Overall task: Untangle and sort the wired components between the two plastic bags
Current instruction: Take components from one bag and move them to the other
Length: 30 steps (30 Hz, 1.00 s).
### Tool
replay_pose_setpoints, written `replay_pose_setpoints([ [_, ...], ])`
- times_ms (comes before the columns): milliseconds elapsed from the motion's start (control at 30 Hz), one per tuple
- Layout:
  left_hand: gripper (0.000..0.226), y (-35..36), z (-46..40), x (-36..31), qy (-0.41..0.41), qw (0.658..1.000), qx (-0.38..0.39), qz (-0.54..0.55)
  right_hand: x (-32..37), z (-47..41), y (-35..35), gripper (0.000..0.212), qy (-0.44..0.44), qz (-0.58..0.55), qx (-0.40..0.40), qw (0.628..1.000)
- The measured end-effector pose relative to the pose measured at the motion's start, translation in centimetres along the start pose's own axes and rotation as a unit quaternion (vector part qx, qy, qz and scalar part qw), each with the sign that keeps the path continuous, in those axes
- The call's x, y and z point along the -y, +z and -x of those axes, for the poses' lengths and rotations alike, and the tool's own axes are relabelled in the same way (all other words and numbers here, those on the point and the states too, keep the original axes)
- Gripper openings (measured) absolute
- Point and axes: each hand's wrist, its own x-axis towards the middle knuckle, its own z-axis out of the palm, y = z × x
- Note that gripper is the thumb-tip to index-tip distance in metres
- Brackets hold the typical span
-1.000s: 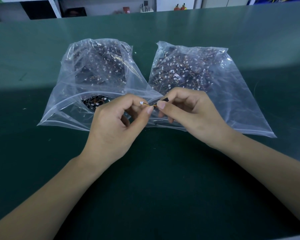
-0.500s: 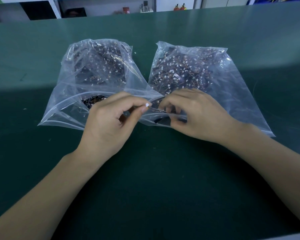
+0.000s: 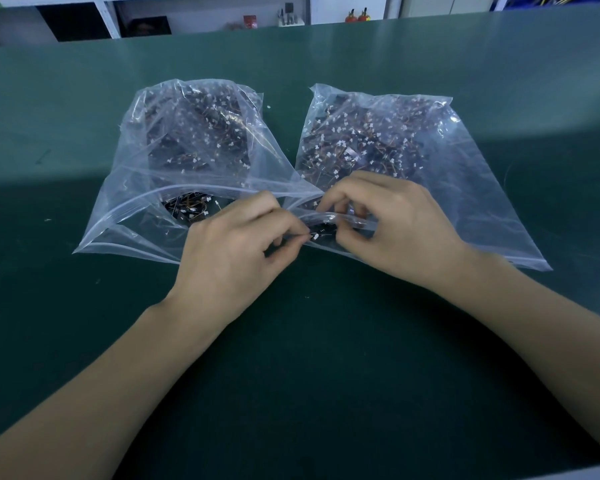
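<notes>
Centre of frame: both hands meet at the mouths of two clear zip bags lying side by side on a green bench mat [image 3: 326, 358].
Left hand [image 3: 229, 251]: fingers curled, thumb and forefinger pinching a small wired component [image 3: 321, 232] at its white connector.
Right hand [image 3: 395, 226]: fingers curled at the mouth of the right bag [image 3: 482, 202], gripping the same component's dark end or the bag's lip; I cannot tell which.
Left bag [image 3: 129, 216]: mouth open, holds a dark tangle of like parts.
Handling: the parts look very light, their wires thin, limp and prone to snagging.
Grip advice: take the hard connector or black body, not the wire; the film looks slippery.
</notes>
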Motion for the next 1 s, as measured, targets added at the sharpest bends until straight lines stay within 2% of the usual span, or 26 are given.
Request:
replay_pose_setpoints([
  [100,0.008,0.2,-0.3,-0.3,0.011,0.999,0.015,-0.044,0.0,0.0,0.1,0.024,0.001,-0.006,0.0,1.0],
  [233,0.008,0.2,-0.2,-0.4,0.042,0.991,0.084,-0.095,0.1,0.1,0.1,0.024,0.003,-0.011,0.013,1.0],
  [400,0.029,0.5,-0.1,-1.0,0.013,0.971,0.162,-0.175,0.3,0.1,0.2,0.024,0.01,-0.013,0.029,0.999],
  [467,0.029,0.4,0.0,-1.1,0.004,0.972,0.158,-0.172,0.3,0.1,0.2,0.025,0.013,-0.013,0.031,0.999],
  [600,0.022,-0.3,0.0,-1.1,0.014,0.991,0.088,-0.102,0.4,0.0,0.0,0.026,0.023,-0.008,0.038,0.999],
  [700,0.016,-1.2,-0.1,-0.9,-0.015,0.998,0.051,-0.035,0.3,0.0,0.2,0.025,0.023,0.004,0.04,0.999],
  [800,0.016,-1.8,-0.1,0.3,-0.088,0.994,0.025,-0.062,0.1,0.1,0.7,0.025,0.016,0.012,0.054,0.998],
  [900,0.018,-1.8,0.1,2.2,-0.171,0.977,0.048,-0.12,0.0,0.3,1.0,0.034,0.016,0.026,0.067,0.997],
  [1000,0.009,-1.9,0.1,3.2,-0.192,0.971,0.075,-0.123,0.2,0.3,1.3,0.041,0.022,0.037,0.074,0.996],
])
